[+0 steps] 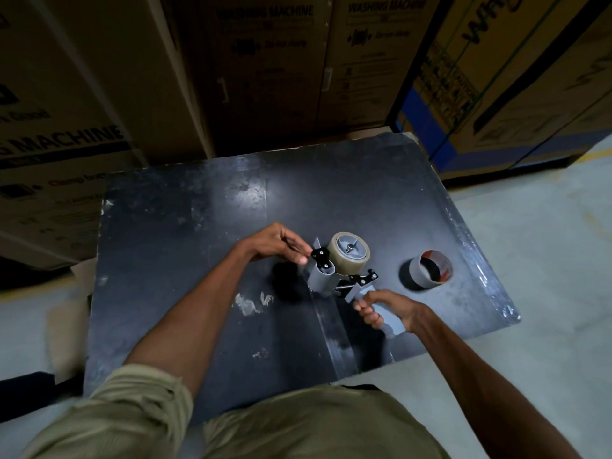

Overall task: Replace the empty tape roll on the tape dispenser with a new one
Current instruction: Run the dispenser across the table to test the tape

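New roll (349, 254) is already on the dispenser (334, 276), mid-table (198, 226). Right hand (385, 311) is wrapped round the grey handle at 5 o'clock; left hand (276, 243) pinches the black flap at 9. Looks light and rigid, but probably sharp at the cutter, so handle and frame are the safe holds. Empty core (429, 270) sits apart at 3 o'clock.
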A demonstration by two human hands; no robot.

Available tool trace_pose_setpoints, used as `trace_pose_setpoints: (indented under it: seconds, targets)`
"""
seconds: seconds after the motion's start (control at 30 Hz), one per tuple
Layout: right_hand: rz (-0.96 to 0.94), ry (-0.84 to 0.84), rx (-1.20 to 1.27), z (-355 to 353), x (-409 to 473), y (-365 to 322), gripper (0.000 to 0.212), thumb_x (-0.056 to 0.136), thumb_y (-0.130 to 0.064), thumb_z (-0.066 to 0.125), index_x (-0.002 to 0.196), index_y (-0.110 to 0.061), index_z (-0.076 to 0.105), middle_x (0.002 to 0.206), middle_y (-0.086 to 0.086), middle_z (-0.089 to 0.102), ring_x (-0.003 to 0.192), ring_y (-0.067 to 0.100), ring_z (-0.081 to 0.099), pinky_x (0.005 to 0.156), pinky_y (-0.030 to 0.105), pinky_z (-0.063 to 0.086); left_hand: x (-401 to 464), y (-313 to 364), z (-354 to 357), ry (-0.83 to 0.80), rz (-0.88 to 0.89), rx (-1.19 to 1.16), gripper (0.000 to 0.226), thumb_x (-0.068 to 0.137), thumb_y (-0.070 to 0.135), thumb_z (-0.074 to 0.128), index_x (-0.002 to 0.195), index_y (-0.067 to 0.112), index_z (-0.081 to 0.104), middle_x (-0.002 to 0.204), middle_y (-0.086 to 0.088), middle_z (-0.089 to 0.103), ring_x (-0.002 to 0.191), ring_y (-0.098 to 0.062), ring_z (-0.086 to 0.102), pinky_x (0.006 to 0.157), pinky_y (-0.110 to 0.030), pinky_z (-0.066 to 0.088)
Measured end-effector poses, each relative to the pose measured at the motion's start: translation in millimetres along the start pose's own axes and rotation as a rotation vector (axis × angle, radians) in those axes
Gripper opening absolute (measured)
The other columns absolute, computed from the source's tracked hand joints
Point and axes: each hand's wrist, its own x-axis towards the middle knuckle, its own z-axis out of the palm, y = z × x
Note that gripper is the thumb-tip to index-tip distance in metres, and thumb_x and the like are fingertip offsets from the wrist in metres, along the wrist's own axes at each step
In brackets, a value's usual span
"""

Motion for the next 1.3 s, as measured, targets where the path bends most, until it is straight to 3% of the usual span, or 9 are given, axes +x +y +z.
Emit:
trace_pose_setpoints:
  seconds: [0.17,0.4,0.47,0.6,0.67,0.8,0.93,1.07,1.3]
  targets:
    - [0.002,-0.028,0.040,-1.3,-3.2,-6.4,0.010,0.070,-0.015,0.075,0.073,-0.008,0.069,0.059,-0.001,0.056,0.044,0.006,0.053,0.040,0.015,0.046,9.4,8.7,-3.6,0.022,-0.030,-0.026,0.024,0.072,-0.003,0.082,0.083,0.018,0.081,0.084,-0.002,0.079,0.078,-0.008,0.073,0.073,-0.017,0.056]
    - [0.004,-0.165,-0.023,-7.0,-11.1,-11.3,0.030,0.059,-0.022,0.095,0.073,-0.011,0.071,0.060,-0.002,0.058,0.046,0.004,0.055,0.042,0.014,0.047,9.8,5.3,-25.6,0.100,-0.059,-0.089,0.024,0.078,-0.002,0.077,0.101,0.002,0.076,0.100,-0.014,0.077,0.093,-0.018,0.073,0.087,-0.028,0.058]
    - [-0.008,-0.166,-0.010,-7.4,-7.8,-14.9,0.030,0.057,-0.022,0.095,0.072,-0.011,0.071,0.061,-0.002,0.057,0.045,0.004,0.055,0.041,0.014,0.047,10.4,1.9,-21.2,0.187,-0.061,-0.115,0.028,0.080,-0.002,0.075,0.109,-0.002,0.072,0.104,-0.016,0.075,0.091,-0.015,0.073,0.085,-0.028,0.058]
    - [-0.054,-0.136,0.023,-9.8,-1.7,-23.5,0.033,0.058,-0.020,0.094,0.075,-0.008,0.068,0.061,-0.001,0.057,0.046,0.006,0.055,0.041,0.015,0.047,14.1,-19.1,-9.2,0.509,-0.052,-0.051,0.027,0.088,-0.006,0.064,0.114,-0.012,0.066,0.106,-0.026,0.069,0.058,0.004,0.066,0.061,-0.013,0.051]
    - [-0.075,-0.078,0.046,-8.2,2.9,-31.5,0.033,0.062,-0.014,0.088,0.080,-0.005,0.062,0.061,0.000,0.056,0.046,0.007,0.054,0.040,0.016,0.047,13.3,-30.4,-4.4,0.636,-0.069,-0.031,0.024,0.089,-0.007,0.063,0.112,-0.012,0.067,0.100,-0.028,0.070,0.052,0.003,0.063,0.056,-0.010,0.048]
    - [-0.141,0.041,0.085,3.6,14.1,-56.8,0.005,0.085,-0.006,0.060,0.084,-0.004,0.055,0.059,-0.001,0.055,0.044,0.005,0.052,0.040,0.013,0.044,5.9,-40.9,1.6,0.706,-0.110,0.009,0.020,0.088,-0.003,0.065,0.107,-0.005,0.072,0.096,-0.025,0.073,0.074,-0.024,0.065,0.067,-0.020,0.051]
    - [-0.172,0.097,0.109,14.1,30.8,-89.6,0.025,0.102,-0.006,0.039,0.081,-0.006,0.054,0.057,-0.002,0.053,0.042,0.005,0.050,0.039,0.012,0.041,-0.8,-38.1,4.3,0.713,-0.135,0.023,0.020,0.088,-0.007,0.062,0.106,-0.006,0.072,0.102,-0.026,0.073,0.090,-0.029,0.069,0.088,-0.037,0.055]
    - [-0.231,0.147,0.073,14.2,48.7,-125.2,0.024,0.102,-0.007,0.045,0.081,-0.005,0.057,0.057,0.000,0.055,0.043,0.006,0.051,0.040,0.014,0.043,-7.4,-33.0,3.8,0.737,-0.157,0.097,0.021,0.087,-0.008,0.062,0.104,-0.005,0.073,0.103,-0.022,0.074,0.094,-0.027,0.071,0.088,-0.031,0.054]
    - [-0.268,0.228,-0.060,2.0,73.3,-174.0,0.019,0.099,-0.009,0.054,0.081,-0.006,0.059,0.059,0.000,0.057,0.045,0.007,0.053,0.041,0.017,0.046,-15.3,-28.5,6.6,0.770,-0.206,0.153,0.021,0.085,-0.006,0.064,0.102,-0.001,0.075,0.098,-0.019,0.076,0.096,-0.030,0.073,0.092,-0.034,0.055]
